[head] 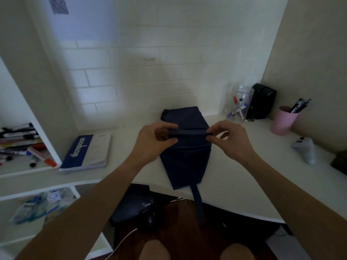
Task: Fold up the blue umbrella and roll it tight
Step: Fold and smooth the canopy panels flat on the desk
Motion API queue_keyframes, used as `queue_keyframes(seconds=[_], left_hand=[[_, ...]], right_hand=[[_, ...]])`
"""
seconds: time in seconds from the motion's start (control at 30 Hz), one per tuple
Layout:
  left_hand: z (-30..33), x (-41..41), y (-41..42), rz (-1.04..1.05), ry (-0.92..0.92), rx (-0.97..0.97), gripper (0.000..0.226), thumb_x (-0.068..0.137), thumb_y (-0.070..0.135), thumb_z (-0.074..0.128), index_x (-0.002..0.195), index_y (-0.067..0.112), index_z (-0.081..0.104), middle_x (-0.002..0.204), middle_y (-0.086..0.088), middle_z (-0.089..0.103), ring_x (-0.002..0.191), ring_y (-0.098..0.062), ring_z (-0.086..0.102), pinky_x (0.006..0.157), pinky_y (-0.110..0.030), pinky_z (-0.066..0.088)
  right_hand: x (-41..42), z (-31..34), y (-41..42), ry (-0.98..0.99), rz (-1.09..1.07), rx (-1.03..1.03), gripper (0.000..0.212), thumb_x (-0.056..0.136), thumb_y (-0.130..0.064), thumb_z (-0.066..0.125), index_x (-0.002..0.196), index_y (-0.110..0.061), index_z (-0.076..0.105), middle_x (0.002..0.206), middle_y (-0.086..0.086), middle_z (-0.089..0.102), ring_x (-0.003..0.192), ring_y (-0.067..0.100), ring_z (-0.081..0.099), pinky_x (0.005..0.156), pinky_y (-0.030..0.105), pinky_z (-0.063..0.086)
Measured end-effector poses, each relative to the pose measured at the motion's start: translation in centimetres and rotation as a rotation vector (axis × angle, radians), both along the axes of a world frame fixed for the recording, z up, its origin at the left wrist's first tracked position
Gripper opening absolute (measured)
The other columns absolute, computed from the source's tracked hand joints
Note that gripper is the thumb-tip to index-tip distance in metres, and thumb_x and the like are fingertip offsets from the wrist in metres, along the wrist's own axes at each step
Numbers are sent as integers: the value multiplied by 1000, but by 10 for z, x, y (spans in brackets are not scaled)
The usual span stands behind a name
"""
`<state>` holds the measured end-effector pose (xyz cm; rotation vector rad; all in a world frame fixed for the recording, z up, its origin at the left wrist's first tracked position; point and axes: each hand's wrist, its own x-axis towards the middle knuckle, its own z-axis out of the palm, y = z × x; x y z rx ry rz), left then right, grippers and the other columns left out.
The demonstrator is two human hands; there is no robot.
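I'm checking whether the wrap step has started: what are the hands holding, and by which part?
Both hands pinch the umbrella's closing strap: the left hand its left end, the right hand its right end, stretched across the folded blue umbrella.

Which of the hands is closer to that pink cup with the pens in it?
The right hand. It pinches the umbrella's strap, with bare desk between it and the pink cup to its right. The left hand holds the strap's other end, farther away.

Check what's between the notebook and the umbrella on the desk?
Head view: only the left hand and wrist, above bare desk, between notebook and umbrella.
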<state>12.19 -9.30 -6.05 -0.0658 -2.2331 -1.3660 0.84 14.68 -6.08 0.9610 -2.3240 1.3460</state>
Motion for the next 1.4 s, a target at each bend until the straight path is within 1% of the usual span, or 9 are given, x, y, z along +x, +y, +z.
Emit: queue_keyframes(seconds=[0.13,0.4,0.6,0.73,0.83,0.97,1.13,1.27,1.4], left_hand=[[-42,26,8,82,144,-388,23,77,15,86,97,22,79,95,8,69,83,-3,62,75,-12,46],[-98,45,11,45,191,-833,12,79,21,83,90,22,78,119,2,71,111,-18,64,96,-37,53],[-103,45,11,28,29,-860,22,90,40,60,99,25,73,95,7,75,83,-12,69,72,-32,59],[-87,35,9,-35,-117,-738,43,95,62,43,106,30,69,98,13,73,86,-4,65,80,-30,55],[-73,12,6,-28,-34,-678,36,103,47,43,110,23,69,106,5,71,93,-10,64,87,-37,54],[-83,-10,1,-177,-210,-1023,62,100,60,28,153,29,40,166,-2,25,154,-17,20,125,-36,19],[-101,-8,-4,-221,-371,-1154,67,97,70,7,159,43,8,170,6,-4,155,-11,-6,127,-41,4],[-105,-8,-5,-199,-346,-1155,70,95,73,1,157,43,13,170,2,-3,155,-13,-8,127,-44,8],[-111,-3,-9,-153,-381,-1097,64,95,77,8,154,55,0,168,3,-13,154,-14,-15,127,-39,0]], right_hand=[[21,-35,11,182,14,112,18,73,-9,83,83,-21,75,98,-6,64,83,5,63,71,20,50],[41,-89,22,365,25,344,19,77,-10,82,87,-22,71,96,-10,69,88,9,58,76,20,48],[40,-101,26,380,32,460,18,76,-8,80,87,-20,72,92,-9,71,84,15,62,69,29,55],[35,-102,27,355,67,494,18,79,-6,76,90,-20,74,91,-9,73,85,15,63,70,29,56],[33,-98,27,338,99,549,18,81,-7,70,89,-23,73,91,-11,72,86,14,62,71,27,54],[31,-81,28,215,191,673,19,83,-13,64,95,-25,72,100,-11,70,92,12,60,81,31,53],[25,-63,-2,231,177,469,25,95,-19,54,114,-23,69,118,-6,66,108,14,58,93,30,50],[16,-87,-40,183,195,715,55,102,-45,26,151,-24,38,162,2,29,149,22,24,120,39,26],[4,-105,-34,123,207,890,66,102,-58,23,159,-30,5,166,-10,-7,152,8,-11,125,35,2]])
